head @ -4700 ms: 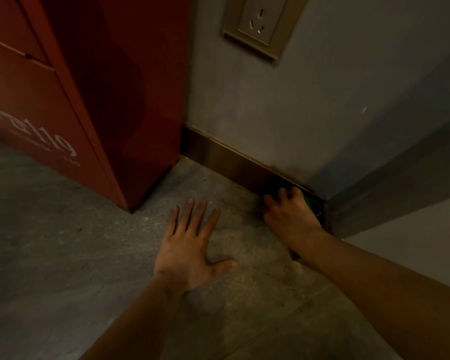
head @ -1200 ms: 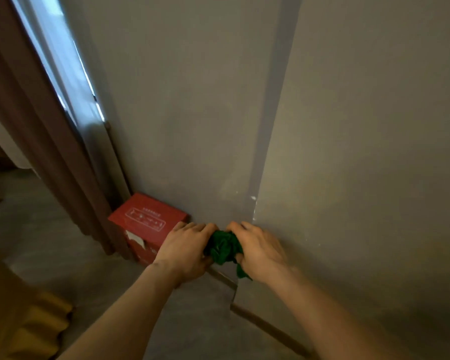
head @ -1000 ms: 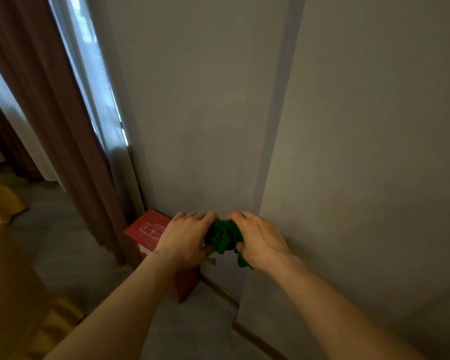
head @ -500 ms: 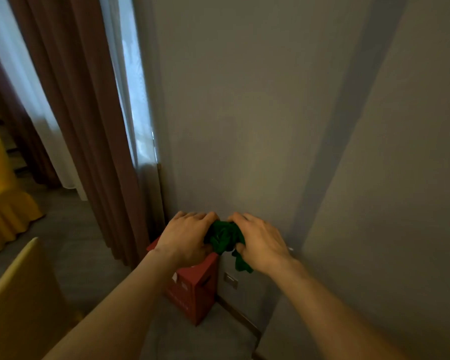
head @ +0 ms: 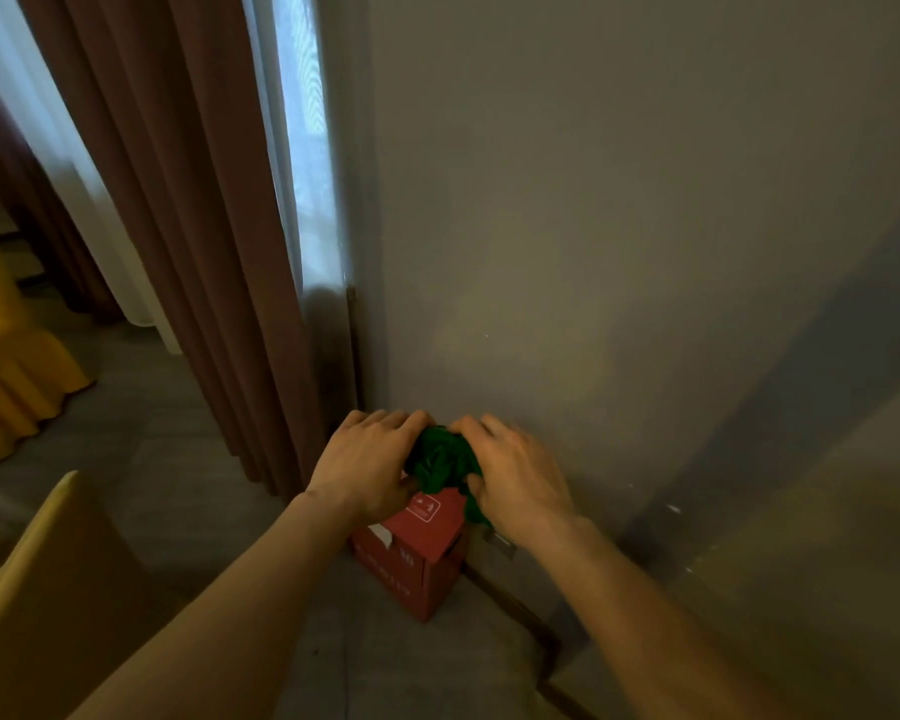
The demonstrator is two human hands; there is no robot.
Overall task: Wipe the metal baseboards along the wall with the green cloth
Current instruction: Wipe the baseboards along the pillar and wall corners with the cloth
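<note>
The green cloth (head: 440, 462) is bunched into a ball, held up in front of me between both hands. My left hand (head: 367, 465) grips its left side and my right hand (head: 515, 475) grips its right side, a corner of cloth hanging below the right palm. Far below, the dark metal baseboard (head: 510, 602) runs along the foot of the grey wall (head: 593, 252) and turns at a step in the wall. My hands are well above it and do not touch it.
A red box (head: 417, 569) stands on the floor against the wall, under my hands. Brown curtains (head: 178, 226) and a white sheer hang on the left by a window. Yellow-covered chairs (head: 17, 387) sit at left, one chair back (head: 48, 579) near my left arm.
Earlier my right hand pressed the cloth on the baseboard with the left hand flat on the floor. Now both hands hold the bunched cloth up high, and the view has swung left toward the curtains.
</note>
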